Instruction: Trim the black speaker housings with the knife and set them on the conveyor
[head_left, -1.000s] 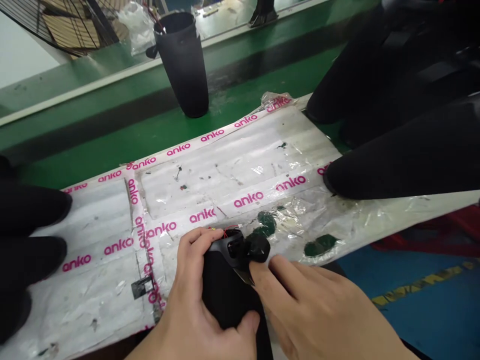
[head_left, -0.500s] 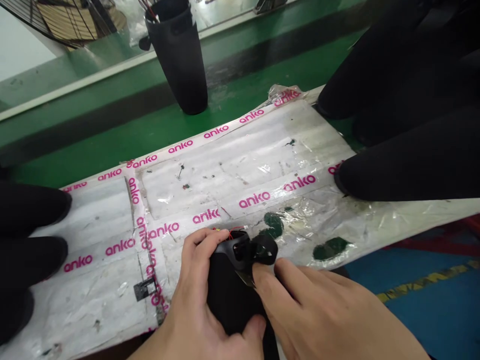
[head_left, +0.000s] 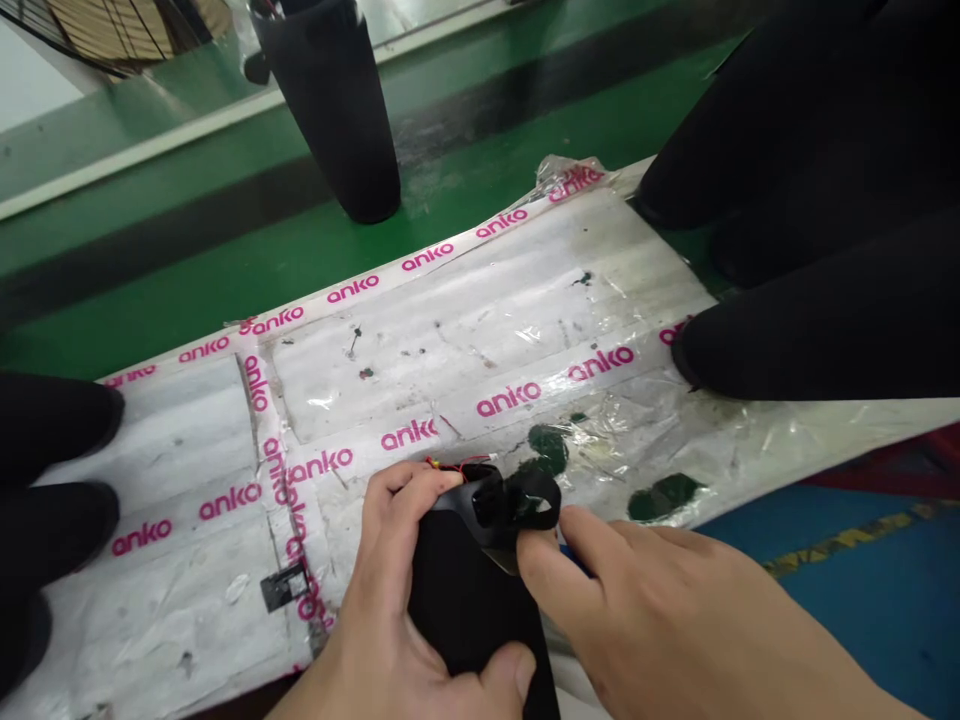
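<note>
A black, fabric-covered cylindrical housing, like a speaker body (head_left: 469, 590), lies tilted near the front edge of the bench. Thin red wires (head_left: 469, 463) come out of its open far end. My left hand (head_left: 397, 610) is wrapped around its left side, fingers at the rim and thumb across the near part. At the rim, a glossy black loop (head_left: 536, 500) sticks out to the right. Beside that loop, the closed fingers of my right hand (head_left: 637, 600) press by a thin dark flap (head_left: 501, 560). What lies between those fingertips is hidden.
Similar black housings lie at the left (head_left: 60, 415) and right (head_left: 817, 345). Another housing (head_left: 334, 110) stands on the green surface behind. White sheeting with pink-printed tape (head_left: 450, 350) covers the bench. A blue floor (head_left: 840, 600) shows at lower right.
The view has shifted slightly, moving the standing housing and the left-hand ones leftward. My right hand has moved a little to the right. My left hand keeps its hold.
</note>
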